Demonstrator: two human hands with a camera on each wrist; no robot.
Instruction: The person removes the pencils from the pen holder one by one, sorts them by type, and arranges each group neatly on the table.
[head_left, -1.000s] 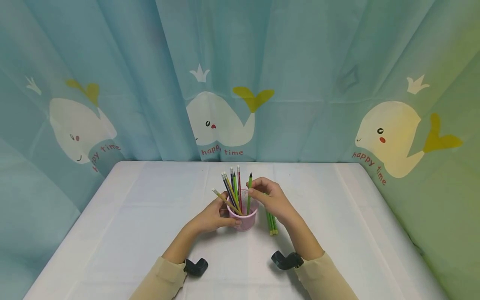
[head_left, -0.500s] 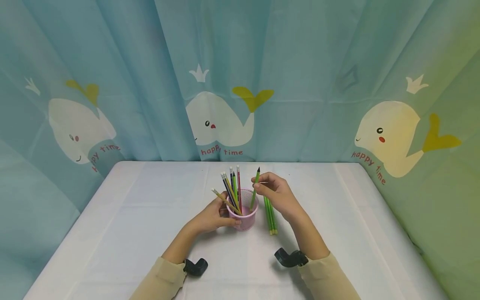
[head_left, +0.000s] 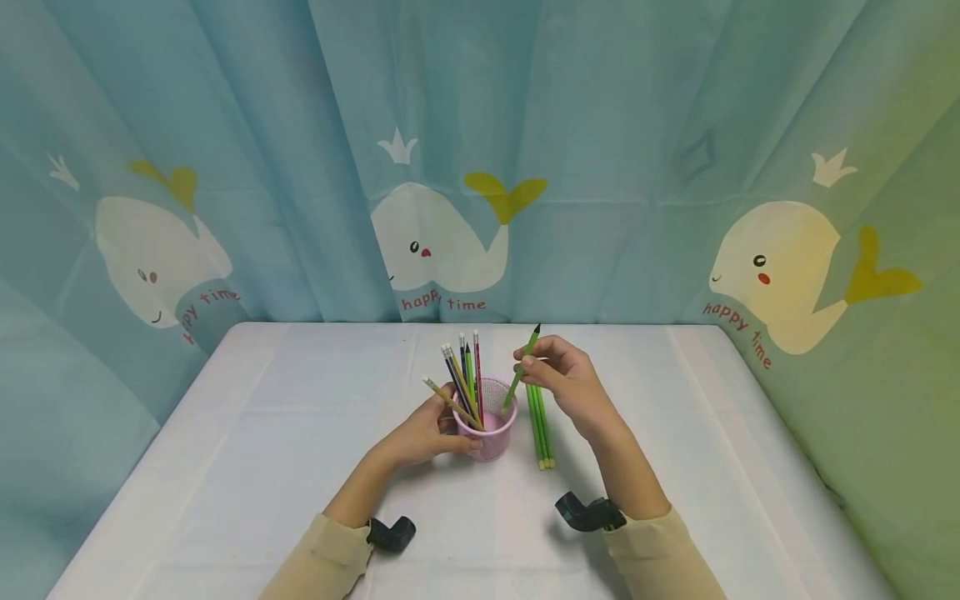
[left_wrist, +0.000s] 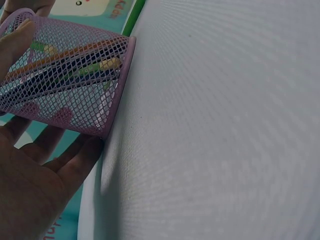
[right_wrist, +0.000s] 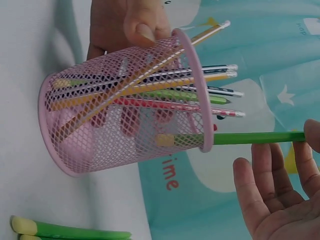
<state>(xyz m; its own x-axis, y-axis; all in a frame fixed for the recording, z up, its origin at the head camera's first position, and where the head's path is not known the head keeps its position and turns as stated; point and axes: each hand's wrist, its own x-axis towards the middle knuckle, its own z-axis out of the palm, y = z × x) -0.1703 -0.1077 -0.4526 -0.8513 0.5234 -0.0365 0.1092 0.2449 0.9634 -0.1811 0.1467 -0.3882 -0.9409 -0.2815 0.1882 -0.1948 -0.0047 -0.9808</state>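
Near the middle of the counter [head_left: 262, 467]: pink mesh cup [head_left: 489, 448], roughly upright, several pencils [head_left: 477, 367] inside. From my remote post I cannot tell whether its base sits fully flat.

Left hand [head_left: 431, 433] wraps the cup, thumb on the near wall, fingers round the far side. Right hand [head_left: 570, 383] pinches one green pencil [head_left: 512, 392] between thumb and forefinger, well up the shaft, other fingers loose. Dark point up, pale end down inside the cup mouth, above the floor of it by the right wrist view.

Handling, my judgement: pencil light, stiff, smooth enough to roll or pivot in a two-finger pinch. I would take it at mid-shaft or above, sparing the point, which looks the fragile part. Cup probably light and springy, apt to tip unheld; low on the wall is the better grip.

Edges: the rim is the nearest snag, the pencil leaning close to its right side. A tan pencil [head_left: 446, 396] slants out over the left. Loose green pencils [head_left: 540, 429] lie just right of the cup, upper ends hidden by the right hand. Far counter edge and curtain [head_left: 600, 125] beyond; I see wider room to either side and overhead.
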